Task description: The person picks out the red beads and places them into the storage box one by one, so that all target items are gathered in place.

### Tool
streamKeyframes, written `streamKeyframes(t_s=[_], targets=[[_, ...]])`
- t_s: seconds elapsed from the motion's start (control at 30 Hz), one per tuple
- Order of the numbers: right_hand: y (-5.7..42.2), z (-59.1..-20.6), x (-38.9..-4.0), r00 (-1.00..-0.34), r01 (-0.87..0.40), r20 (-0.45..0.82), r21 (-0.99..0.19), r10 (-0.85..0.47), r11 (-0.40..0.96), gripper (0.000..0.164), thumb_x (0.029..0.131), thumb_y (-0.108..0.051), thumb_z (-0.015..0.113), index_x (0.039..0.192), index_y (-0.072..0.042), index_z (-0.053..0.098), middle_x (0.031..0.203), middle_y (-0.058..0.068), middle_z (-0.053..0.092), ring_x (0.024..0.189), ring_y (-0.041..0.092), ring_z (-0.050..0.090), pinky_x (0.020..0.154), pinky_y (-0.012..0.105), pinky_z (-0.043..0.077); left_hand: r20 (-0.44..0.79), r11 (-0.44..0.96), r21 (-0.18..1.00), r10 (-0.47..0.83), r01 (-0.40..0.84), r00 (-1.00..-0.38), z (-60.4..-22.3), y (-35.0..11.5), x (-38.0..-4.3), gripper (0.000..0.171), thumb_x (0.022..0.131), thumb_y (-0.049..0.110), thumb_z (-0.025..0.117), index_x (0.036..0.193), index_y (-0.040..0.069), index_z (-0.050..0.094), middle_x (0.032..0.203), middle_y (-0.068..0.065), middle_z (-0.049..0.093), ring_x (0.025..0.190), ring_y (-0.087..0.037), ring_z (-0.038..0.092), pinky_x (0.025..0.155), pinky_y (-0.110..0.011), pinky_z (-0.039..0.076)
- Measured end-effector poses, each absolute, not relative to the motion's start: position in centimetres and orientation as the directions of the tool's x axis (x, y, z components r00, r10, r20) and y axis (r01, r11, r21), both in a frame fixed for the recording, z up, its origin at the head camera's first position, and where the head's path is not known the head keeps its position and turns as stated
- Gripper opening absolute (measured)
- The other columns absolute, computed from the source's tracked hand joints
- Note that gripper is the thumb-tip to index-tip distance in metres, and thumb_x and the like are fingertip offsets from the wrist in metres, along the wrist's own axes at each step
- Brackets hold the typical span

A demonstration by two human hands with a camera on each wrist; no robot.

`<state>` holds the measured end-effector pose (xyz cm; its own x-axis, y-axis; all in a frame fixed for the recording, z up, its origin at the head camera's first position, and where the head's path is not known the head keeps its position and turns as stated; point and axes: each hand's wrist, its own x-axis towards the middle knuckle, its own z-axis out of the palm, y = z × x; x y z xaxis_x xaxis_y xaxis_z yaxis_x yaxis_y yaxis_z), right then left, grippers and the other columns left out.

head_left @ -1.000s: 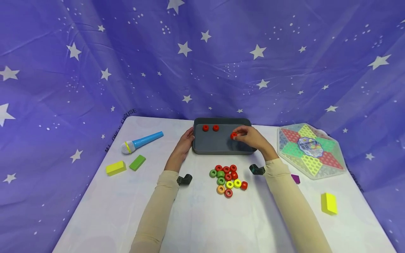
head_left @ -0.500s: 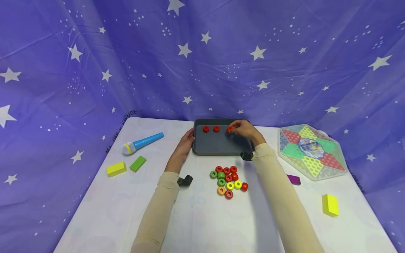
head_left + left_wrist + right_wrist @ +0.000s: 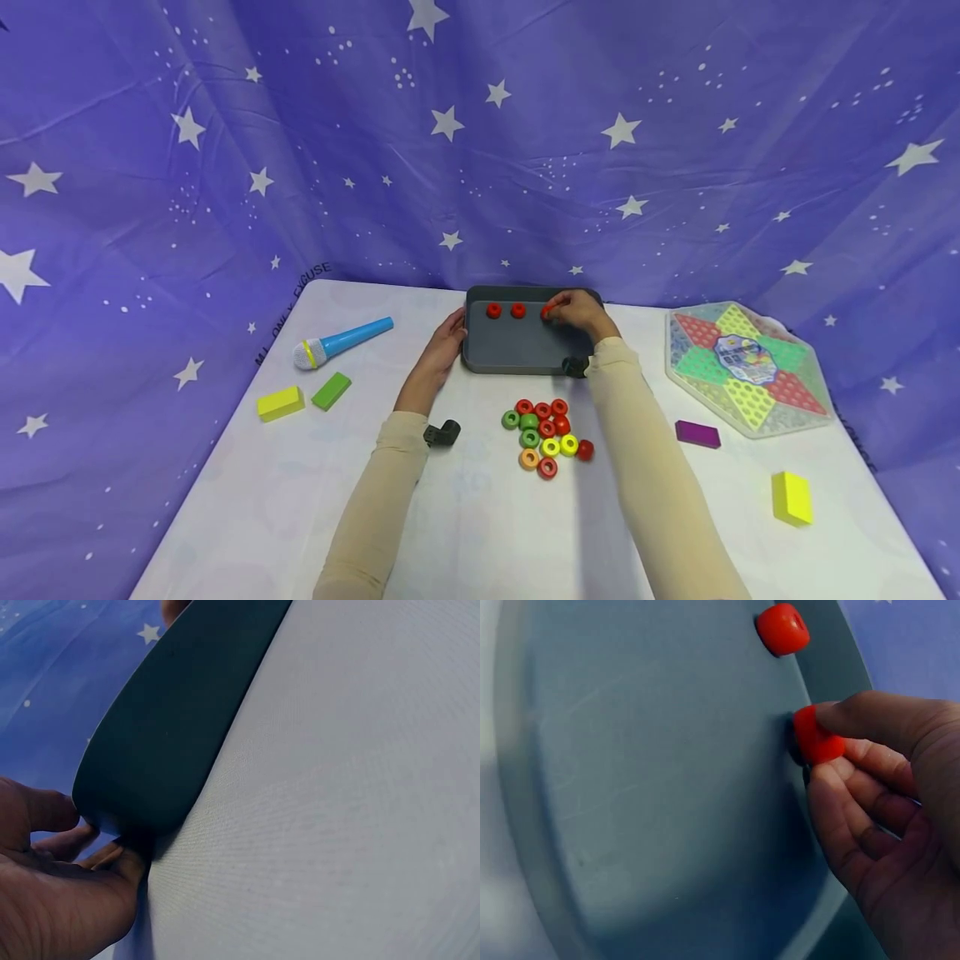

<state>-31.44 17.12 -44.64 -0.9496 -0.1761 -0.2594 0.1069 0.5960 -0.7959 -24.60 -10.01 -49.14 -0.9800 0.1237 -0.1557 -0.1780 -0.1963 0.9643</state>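
Observation:
A dark grey tray stands at the back middle of the white table. My left hand grips its left end; in the left wrist view the thumb and fingers bend about the tray's rounded corner. Inside the tray, my right hand pinches a red barrel-shaped bead between thumb and fingertips, low by the back wall. Two more red beads, a left one and a middle one, sit along that wall, in line with the pinched one.
In front of the tray lies a cluster of red, green, yellow and orange beads. Toy microphone, yellow block and green block lie left. On the right are a hexagonal game board, purple block and another yellow block.
My right hand has moved back and slightly left inside the tray, bringing the red bead into line with the other two. The left hand keeps its place on the tray.

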Motion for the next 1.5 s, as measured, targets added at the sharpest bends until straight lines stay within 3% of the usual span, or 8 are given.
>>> streamKeyframes(t_s=[0.23,0.5,0.9,1.13,1.5], targets=[[17.1,-44.0,-31.5,-0.953,0.072,-0.235,-0.79,-0.192,0.609,0.022,0.086,-0.012,0.068,0.104,0.0,0.064,0.094,0.007,0.067,0.079,0.015,0.059,0.073,0.028,0.051,-0.161,-0.2,0.963,0.121,-0.183,-0.98,-49.0,-10.0,-24.7,0.055,0.099,-0.003,0.035,0.152,0.008,0.026,0.157,-0.013,0.028,0.144,-0.022,0.026,0.117,-0.038,0.023],[16.8,-44.9,-32.1,-0.963,0.064,-0.225,-0.73,-0.151,0.681,0.029,0.089,-0.012,0.066,0.114,0.0,0.063,0.098,0.009,0.064,0.078,0.013,0.054,0.069,0.023,0.044,-0.154,-0.201,0.963,0.127,-0.178,-0.98,-49.0,-10.0,-24.7,0.055,0.099,-0.003,0.034,0.152,0.007,0.025,0.157,-0.014,0.027,0.144,-0.024,0.027,0.117,-0.039,0.023],[17.0,-44.6,-31.9,-0.964,0.048,-0.212,-0.732,-0.159,0.68,0.042,0.087,-0.019,0.071,0.123,-0.001,0.059,0.113,0.016,0.064,0.092,0.02,0.057,0.08,0.028,0.046,-0.167,-0.183,0.965,0.123,-0.188,-0.978,-48.7,-9.9,-24.6,0.055,0.1,-0.002,0.035,0.153,0.007,0.024,0.157,-0.013,0.028,0.144,-0.023,0.026,0.117,-0.037,0.024],[17.1,-44.6,-31.7,-0.972,0.052,-0.181,-0.79,-0.151,0.61,0.05,0.088,-0.02,0.07,0.132,-0.001,0.054,0.127,0.018,0.059,0.104,0.027,0.058,0.089,0.036,0.049,-0.165,-0.204,0.961,0.124,-0.188,-0.978,-49.0,-9.9,-24.6,0.055,0.1,-0.002,0.035,0.153,0.007,0.024,0.157,-0.014,0.027,0.143,-0.023,0.027,0.117,-0.038,0.024],[17.7,-43.5,-30.3,-0.982,-0.056,-0.06,-0.809,-0.177,0.585,0.047,0.09,-0.02,0.067,0.133,-0.002,0.055,0.125,0.018,0.061,0.111,0.031,0.058,0.094,0.044,0.047,-0.161,-0.209,0.96,0.124,-0.185,-0.979,-48.9,-9.7,-24.7,0.054,0.1,-0.002,0.034,0.153,0.007,0.025,0.157,-0.014,0.027,0.144,-0.021,0.026,0.117,-0.037,0.022]])
